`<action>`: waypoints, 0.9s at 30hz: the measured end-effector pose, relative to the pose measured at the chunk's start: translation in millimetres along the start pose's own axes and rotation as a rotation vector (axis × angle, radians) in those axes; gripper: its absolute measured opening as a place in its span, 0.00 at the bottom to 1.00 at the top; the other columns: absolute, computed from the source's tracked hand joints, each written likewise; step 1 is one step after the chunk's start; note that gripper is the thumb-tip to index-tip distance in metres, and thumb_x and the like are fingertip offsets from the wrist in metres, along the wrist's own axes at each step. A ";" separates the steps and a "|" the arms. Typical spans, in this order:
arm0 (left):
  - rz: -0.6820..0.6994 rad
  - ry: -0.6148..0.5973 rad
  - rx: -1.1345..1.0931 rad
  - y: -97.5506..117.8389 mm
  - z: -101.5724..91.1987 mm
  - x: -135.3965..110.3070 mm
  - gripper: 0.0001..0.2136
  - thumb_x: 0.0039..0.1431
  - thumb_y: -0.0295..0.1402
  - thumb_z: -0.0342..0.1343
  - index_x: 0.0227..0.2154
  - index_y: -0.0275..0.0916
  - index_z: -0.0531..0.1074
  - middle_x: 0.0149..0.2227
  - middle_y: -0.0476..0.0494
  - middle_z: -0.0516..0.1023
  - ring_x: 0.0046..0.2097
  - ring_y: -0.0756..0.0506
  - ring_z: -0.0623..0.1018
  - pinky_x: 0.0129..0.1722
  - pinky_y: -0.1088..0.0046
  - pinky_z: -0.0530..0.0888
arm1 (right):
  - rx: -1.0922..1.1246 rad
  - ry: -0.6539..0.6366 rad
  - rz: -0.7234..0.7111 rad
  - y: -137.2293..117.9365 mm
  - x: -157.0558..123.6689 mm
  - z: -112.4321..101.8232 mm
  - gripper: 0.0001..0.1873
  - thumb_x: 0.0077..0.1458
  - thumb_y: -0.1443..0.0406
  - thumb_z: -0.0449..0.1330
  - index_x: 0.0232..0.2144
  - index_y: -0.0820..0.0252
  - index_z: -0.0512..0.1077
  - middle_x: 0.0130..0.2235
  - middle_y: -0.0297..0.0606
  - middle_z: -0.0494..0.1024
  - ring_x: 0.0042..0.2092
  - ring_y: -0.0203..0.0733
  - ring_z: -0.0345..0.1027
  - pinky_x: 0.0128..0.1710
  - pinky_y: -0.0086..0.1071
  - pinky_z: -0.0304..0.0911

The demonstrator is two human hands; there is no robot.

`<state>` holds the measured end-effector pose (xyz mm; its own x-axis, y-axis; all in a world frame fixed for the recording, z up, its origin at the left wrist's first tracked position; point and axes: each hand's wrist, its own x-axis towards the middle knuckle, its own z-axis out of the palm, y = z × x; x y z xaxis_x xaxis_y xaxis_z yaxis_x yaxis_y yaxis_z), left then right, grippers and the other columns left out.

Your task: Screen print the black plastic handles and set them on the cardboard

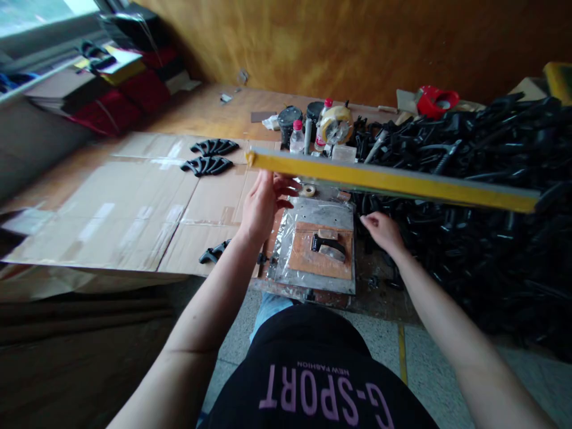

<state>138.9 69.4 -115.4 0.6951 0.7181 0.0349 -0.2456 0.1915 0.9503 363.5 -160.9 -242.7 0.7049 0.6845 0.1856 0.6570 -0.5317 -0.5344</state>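
A black curved part (pixel 330 243) with small white marks sits on a brown wooden block (pixel 299 250), on a grey plate (pixel 286 275) partly under clear film. My left hand (pixel 261 202) is raised left of the plate, fingers apart, with nothing visible in it. Above it a long yellow bar (pixel 393 179) crosses the view; whether the hand touches it I cannot tell. My right hand (pixel 382 229) is closed in a pinch at the plate's right edge, beside a large heap of black parts (pixel 487 250). Anything between its fingertips is too small to make out.
Flattened cardboard (pixel 111 208) covers the left of the table, with black curved parts (pixel 208 165) in groups on it. Behind the plate stand red-capped bottles (pixel 297 138), dark tubs (pixel 289 122) and a tape roll (pixel 336 126). A red tape dispenser (pixel 437 101) lies behind the heap.
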 end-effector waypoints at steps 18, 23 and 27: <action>-0.530 0.368 0.153 -118.7 -95.1 -131.0 0.20 0.56 0.52 0.54 0.37 0.38 0.69 0.42 0.39 0.79 0.35 0.46 0.80 0.29 0.73 0.75 | -0.230 -0.143 -0.460 -65.7 -76.6 35.7 0.14 0.61 0.74 0.48 0.36 0.59 0.72 0.41 0.42 0.76 0.46 0.45 0.63 0.47 0.36 0.60; -0.647 0.652 0.765 -124.4 -227.0 -135.8 0.22 0.64 0.46 0.34 0.36 0.35 0.67 0.35 0.34 0.80 0.31 0.44 0.81 0.27 0.71 0.75 | -0.692 -0.209 -0.168 40.8 -37.4 9.6 0.16 0.57 0.75 0.47 0.38 0.64 0.74 0.40 0.51 0.75 0.45 0.52 0.63 0.43 0.41 0.58; -0.755 0.575 0.986 -134.5 -263.6 -137.2 0.26 0.62 0.47 0.35 0.24 0.36 0.71 0.22 0.33 0.78 0.26 0.39 0.79 0.24 0.66 0.74 | -0.855 -0.312 -0.234 69.8 -30.9 13.3 0.19 0.58 0.75 0.44 0.41 0.65 0.73 0.38 0.51 0.76 0.44 0.53 0.62 0.42 0.44 0.55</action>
<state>-101.6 121.5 -329.6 0.0088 0.8729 -0.4878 0.8113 0.2790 0.5138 384.0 -212.6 -296.7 0.5077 0.8575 -0.0834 0.8337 -0.4645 0.2985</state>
